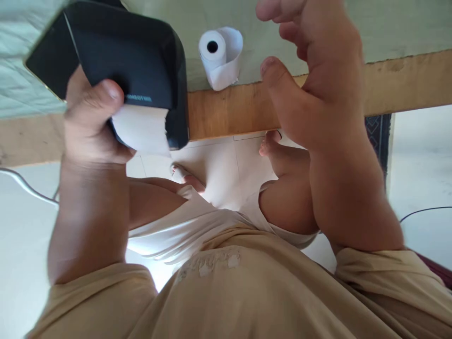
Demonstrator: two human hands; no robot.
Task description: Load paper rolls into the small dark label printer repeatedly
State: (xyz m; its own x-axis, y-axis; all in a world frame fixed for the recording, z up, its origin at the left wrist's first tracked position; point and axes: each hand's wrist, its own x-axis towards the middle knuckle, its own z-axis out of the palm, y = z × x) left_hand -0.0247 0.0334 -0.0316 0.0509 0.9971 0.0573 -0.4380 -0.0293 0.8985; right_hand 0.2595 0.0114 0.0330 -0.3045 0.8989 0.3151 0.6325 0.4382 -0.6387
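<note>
Right hand (318, 84) raised, fingers loosely curled, empty — left hand (92, 127) grips black printer (116, 56), thumb on paper (141, 129).

The table (247, 106) has a wooden edge and a pale green cloth (388, 28) spread over its top. A roll of white paper (219, 54) lies on the cloth, just behind the wooden edge, its loose end curling around it. Below the wooden edge the floor (215, 165) is pale tile, and a thin cable (24, 183) runs across it, well left of the roll.
</note>
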